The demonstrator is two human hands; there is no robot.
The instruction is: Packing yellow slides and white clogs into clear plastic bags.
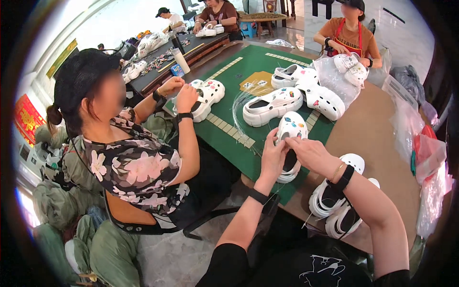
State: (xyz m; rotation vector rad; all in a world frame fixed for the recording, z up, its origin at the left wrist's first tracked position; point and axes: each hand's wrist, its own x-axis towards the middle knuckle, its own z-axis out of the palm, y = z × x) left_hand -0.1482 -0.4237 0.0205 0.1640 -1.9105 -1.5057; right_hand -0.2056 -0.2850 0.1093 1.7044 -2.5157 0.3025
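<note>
A white clog [292, 123] with colourful charms on its toe stands tilted between my two hands, over the green table top. My left hand [273, 157] grips it by the left side near its opening. At the opening's front edge, the fingers of my right hand [310, 154] are pinched together; what they hold, if anything, is hidden. Just beyond lies a decorated white clog [272, 107], with another white clog [326, 102] to its right. By my right forearm sit a white clog [353, 162] with no charms visible and a second white clog [343, 225], partly hidden.
At left a person in a floral top [138, 162] works on white clogs [208, 98]. Across the table, a person in a red apron [351, 33] handles clogs over clear plastic [330, 76]. Clear thin strands [235, 112] lie on the green mat [224, 95]. Plastic bags [430, 158] hang at right.
</note>
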